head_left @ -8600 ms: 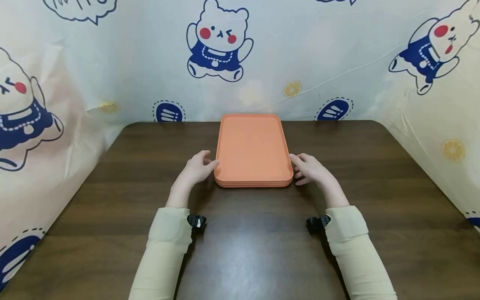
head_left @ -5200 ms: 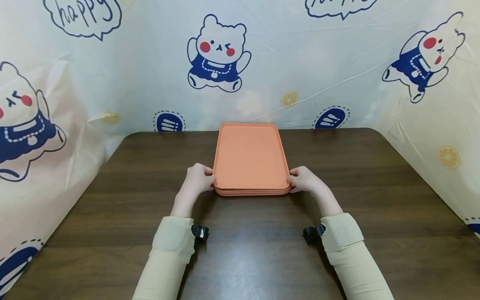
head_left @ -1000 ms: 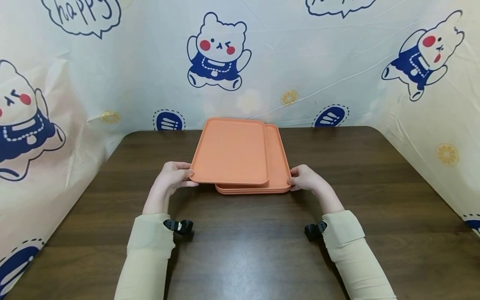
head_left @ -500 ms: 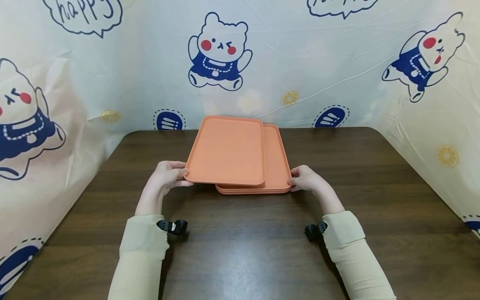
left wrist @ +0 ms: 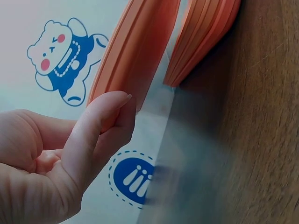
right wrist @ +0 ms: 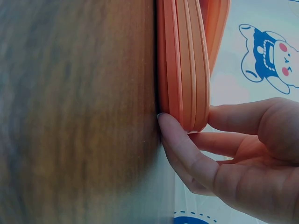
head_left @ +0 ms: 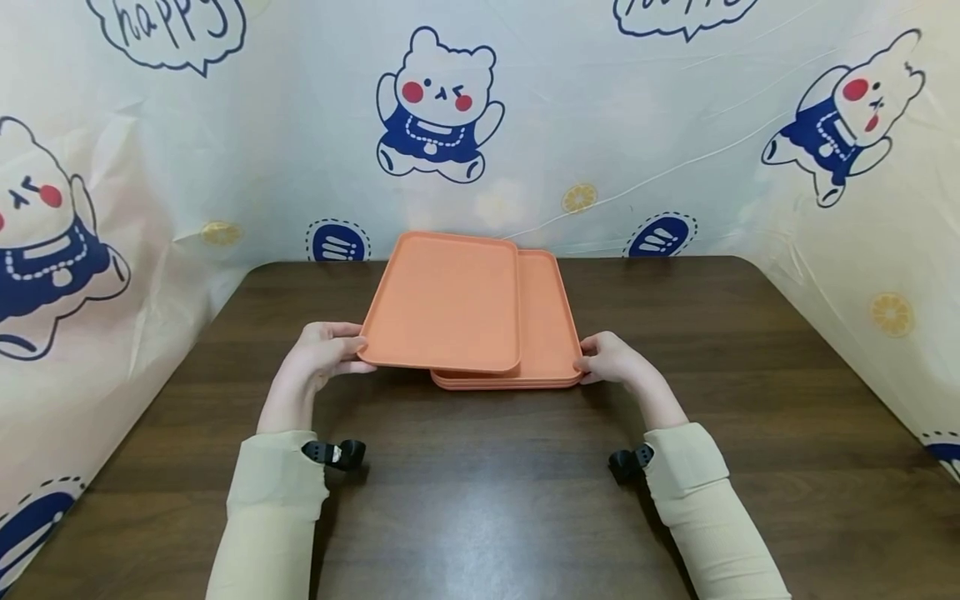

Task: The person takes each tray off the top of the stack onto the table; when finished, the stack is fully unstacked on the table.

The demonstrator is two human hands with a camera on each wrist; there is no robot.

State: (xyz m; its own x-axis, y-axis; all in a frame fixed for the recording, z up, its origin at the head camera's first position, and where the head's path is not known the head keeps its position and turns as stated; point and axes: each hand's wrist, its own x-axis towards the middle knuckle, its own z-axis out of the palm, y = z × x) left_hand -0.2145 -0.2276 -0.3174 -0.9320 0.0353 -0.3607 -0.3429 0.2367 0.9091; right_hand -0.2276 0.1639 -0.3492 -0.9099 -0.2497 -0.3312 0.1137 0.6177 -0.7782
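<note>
An orange rectangular tray hangs tilted over a stack of matching trays, shifted left so that the stack's right part shows. My left hand pinches this tray by its left edge, near the front corner. In the left wrist view, thumb and fingers close on the raised tray's rim, with a gap between it and the stack. At the front right corner of the stack, my right hand grips the edge. The right wrist view has its fingers low by the table and its thumb against the upper rim.
The trays stand at the back of a dark wooden table. Behind and at both sides hangs a pale sheet printed with cartoon bears. A black wrist camera sits on each sleeve cuff.
Both hands first lay beside one neat stack, then took hold of its edges. My left hand has since lifted the top tray and drawn it left. The right hand stays at the stack's corner.
</note>
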